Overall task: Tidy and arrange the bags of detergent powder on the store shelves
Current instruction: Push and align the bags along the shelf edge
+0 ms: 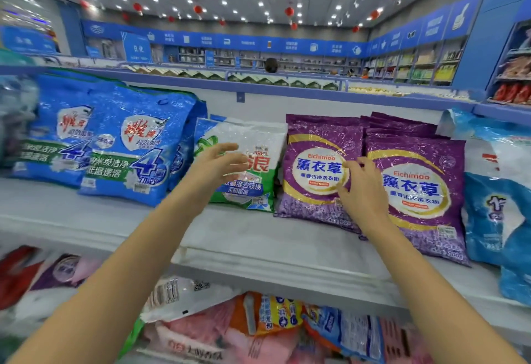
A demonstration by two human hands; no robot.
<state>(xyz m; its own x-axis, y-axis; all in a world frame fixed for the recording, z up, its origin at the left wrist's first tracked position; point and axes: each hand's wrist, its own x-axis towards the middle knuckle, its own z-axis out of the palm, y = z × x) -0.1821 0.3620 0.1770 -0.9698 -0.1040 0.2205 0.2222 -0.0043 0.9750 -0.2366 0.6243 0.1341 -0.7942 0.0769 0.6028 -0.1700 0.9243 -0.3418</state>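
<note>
Store shelf point(258, 237) | left fingers point(227, 148) released before white-green bag point(260, 138) | right fingers point(352, 165) curled at purple bag point(313, 168) edge, grip unclear

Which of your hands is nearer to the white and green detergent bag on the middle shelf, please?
Left. The left hand is directly in front of the white and green bag, overlapping it; the right hand is further right, over the purple bags.

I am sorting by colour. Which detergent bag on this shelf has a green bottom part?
The white and green plastic bag behind the left hand, between the blue bags and the purple bags. Only its lower part is green.
</note>
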